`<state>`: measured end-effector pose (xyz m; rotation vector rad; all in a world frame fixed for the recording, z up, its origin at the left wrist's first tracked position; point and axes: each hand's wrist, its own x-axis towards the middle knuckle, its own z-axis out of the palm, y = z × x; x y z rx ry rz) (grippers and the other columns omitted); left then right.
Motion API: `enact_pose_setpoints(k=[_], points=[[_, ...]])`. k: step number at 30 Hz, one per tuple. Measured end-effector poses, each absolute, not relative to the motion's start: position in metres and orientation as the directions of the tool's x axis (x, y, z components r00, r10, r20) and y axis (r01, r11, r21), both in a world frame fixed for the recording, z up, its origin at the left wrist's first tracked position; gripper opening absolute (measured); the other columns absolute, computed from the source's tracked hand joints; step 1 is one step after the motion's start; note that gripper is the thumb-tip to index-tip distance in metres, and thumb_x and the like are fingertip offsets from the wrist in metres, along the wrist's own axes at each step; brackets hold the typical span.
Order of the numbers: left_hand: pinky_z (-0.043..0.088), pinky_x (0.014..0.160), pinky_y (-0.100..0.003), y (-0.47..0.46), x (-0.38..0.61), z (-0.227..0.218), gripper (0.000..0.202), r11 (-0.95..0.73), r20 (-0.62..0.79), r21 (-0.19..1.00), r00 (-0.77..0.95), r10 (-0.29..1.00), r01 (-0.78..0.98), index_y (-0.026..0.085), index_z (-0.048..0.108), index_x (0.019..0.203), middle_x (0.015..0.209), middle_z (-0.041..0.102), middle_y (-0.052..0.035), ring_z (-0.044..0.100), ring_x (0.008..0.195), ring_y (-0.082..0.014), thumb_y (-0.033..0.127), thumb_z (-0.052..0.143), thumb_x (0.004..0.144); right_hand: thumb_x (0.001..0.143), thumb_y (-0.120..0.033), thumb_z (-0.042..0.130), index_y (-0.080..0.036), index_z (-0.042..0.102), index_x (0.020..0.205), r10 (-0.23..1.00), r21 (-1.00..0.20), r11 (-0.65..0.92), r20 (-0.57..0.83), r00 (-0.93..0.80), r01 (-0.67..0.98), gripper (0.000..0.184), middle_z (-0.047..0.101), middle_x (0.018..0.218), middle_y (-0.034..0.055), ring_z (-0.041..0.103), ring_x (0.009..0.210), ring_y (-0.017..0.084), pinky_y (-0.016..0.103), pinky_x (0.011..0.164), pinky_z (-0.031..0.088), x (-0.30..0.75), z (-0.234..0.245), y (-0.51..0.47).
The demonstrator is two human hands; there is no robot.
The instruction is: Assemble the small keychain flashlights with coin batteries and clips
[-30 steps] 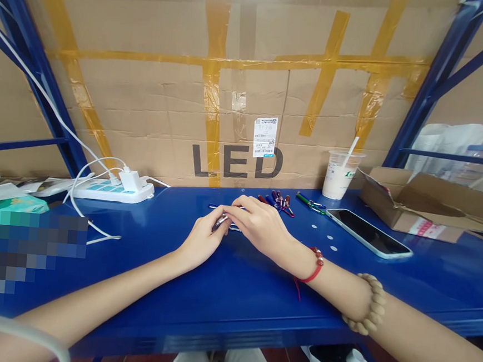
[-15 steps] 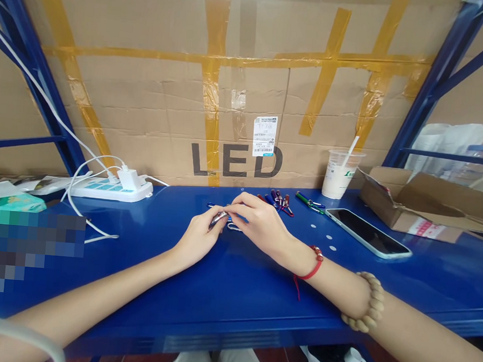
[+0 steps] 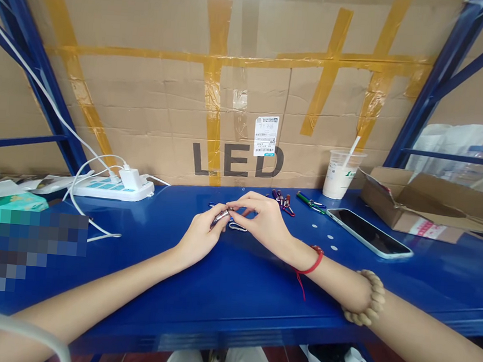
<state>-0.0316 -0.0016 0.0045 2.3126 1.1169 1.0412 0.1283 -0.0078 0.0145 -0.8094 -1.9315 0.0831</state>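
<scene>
My left hand (image 3: 204, 226) is closed around a small shiny metal tube (image 3: 220, 218), which looks like a keychain flashlight. The fingers of my right hand (image 3: 259, 218) are pinched at the tube's upper end, their tips meeting the left fingertips. What exactly sits between those right fingertips is too small to make out. Just beyond the hands lies a silvery carabiner clip (image 3: 238, 227), partly covered by the right fingers. Behind my right hand are several red and purple tubes with clips (image 3: 284, 201). To their right, green ones (image 3: 307, 200) lie on the blue table (image 3: 198, 300).
Several small pale discs (image 3: 330, 237) lie beside a phone (image 3: 369, 234). A drink cup with a straw (image 3: 339, 175) and an open cardboard box (image 3: 414, 217) stand back right. At left are a power strip (image 3: 111, 188) with white cables and a green packet (image 3: 14, 199). Taped cardboard (image 3: 147, 101) backs the table.
The right fingers have shifted slightly and bent closer at the tube's end. My left hand keeps its hold on the tube. The whole view has moved a little.
</scene>
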Motion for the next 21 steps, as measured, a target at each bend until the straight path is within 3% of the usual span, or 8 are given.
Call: enact_pose_setpoints(k=[7, 16, 21], points=[[0.038, 0.059, -0.020, -0.0027, -0.0318, 0.0052, 0.022, -0.617, 0.451, 0.592, 0.422, 0.787, 0.519, 0.020, 0.055, 0.095, 0.066, 0.056, 0.0025, 0.052, 0.063, -0.0129, 0.029, 0.037, 0.086, 0.074, -0.011, 0.062, -0.015, 0.070, 0.089, 0.627, -0.455, 0.734, 0.739, -0.246, 0.504, 0.018, 0.064, 0.079, 0.0045, 0.061, 0.069, 0.011, 0.022, 0.061, 0.054, 0.1287, 0.0156, -0.0088], [0.040, 0.061, -0.021, 0.0002, -0.0333, 0.0025, 0.021, -0.621, 0.432, 0.606, 0.450, 0.782, 0.498, 0.019, 0.054, 0.094, 0.066, 0.056, 0.0027, 0.054, 0.062, -0.0125, 0.027, 0.036, 0.086, 0.077, -0.013, 0.061, -0.016, 0.070, 0.087, 0.597, -0.353, 0.736, 0.741, -0.307, 0.578, 0.015, 0.059, 0.080, 0.0041, 0.058, 0.070, 0.012, 0.023, 0.061, 0.053, 0.1306, 0.0144, -0.0055], [0.039, 0.063, -0.021, -0.0002, -0.0320, 0.0030, 0.020, -0.632, 0.437, 0.602, 0.461, 0.772, 0.488, 0.019, 0.053, 0.093, 0.066, 0.054, 0.0035, 0.052, 0.062, -0.0116, 0.028, 0.036, 0.087, 0.077, -0.015, 0.062, -0.017, 0.070, 0.088, 0.501, -0.248, 0.769, 0.806, -0.315, 0.589, 0.014, 0.056, 0.087, 0.0058, 0.057, 0.071, 0.013, 0.025, 0.061, 0.052, 0.1333, 0.0122, -0.0007]])
